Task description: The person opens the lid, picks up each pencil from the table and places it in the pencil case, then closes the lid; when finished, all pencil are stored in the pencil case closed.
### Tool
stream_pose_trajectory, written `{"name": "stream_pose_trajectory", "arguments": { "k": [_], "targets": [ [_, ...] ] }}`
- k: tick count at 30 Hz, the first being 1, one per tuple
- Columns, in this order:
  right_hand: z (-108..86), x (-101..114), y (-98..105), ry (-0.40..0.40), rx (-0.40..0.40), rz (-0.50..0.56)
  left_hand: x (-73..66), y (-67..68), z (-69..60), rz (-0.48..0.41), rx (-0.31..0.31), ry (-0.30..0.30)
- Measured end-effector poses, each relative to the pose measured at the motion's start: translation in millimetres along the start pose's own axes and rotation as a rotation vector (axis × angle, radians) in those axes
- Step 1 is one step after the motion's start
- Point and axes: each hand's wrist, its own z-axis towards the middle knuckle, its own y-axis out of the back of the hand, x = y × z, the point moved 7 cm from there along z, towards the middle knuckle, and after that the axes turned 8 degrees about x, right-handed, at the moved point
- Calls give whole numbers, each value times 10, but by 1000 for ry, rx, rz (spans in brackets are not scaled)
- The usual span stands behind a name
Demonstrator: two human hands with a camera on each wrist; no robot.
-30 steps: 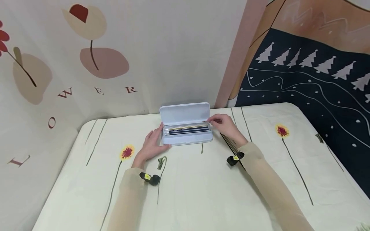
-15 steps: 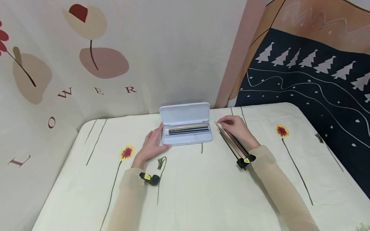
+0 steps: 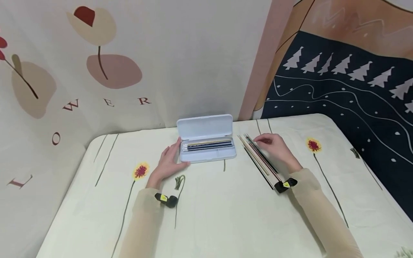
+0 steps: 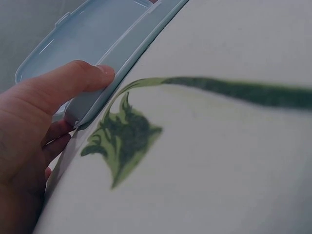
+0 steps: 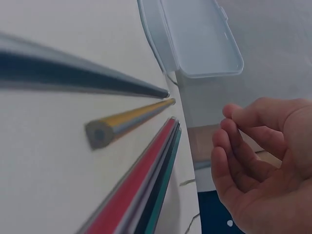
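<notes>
A pale blue pencil case (image 3: 206, 158) stands with its lid raised at the back of the table. Several pencils (image 3: 209, 146), mostly dark blue, lie lengthwise in it. My left hand (image 3: 167, 165) holds the case's left end, the thumb on the front wall and the fingers round the side. To the right of the case, several loose pencils (image 3: 260, 157) lie slanted on the cloth. Over their far ends hovers my right hand (image 3: 275, 146), fingers loosely bent and nothing visible in them. The right wrist view shows a yellow pencil (image 5: 134, 123) and a red one (image 5: 139, 183) apart from the hand.
A white cloth printed with flowers (image 3: 206, 211) covers the table. Directly behind the case hangs a pale curtain (image 3: 193, 64) with printed letters. A dark tree-patterned fabric (image 3: 342, 100) hangs at the right.
My right hand has left the case's right end and moved right and slightly nearer, past the loose pencils, which now show more fully. The left hand stays on the case.
</notes>
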Motion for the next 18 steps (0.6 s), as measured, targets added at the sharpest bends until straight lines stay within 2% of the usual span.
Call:
{"name": "stream_pose_trajectory", "arguments": {
  "k": [9,14,18],
  "targets": [
    [-85,-154,-2,-54,56,-58,-25,17,-20,-16,-1,1],
    [-118,-238,-36,-91,111,-85,-17,3,-9,-8,-2,6],
    [-110,-293,-53,-112,123,-93,-3,-5,-3,3,1,11]
  ]
}}
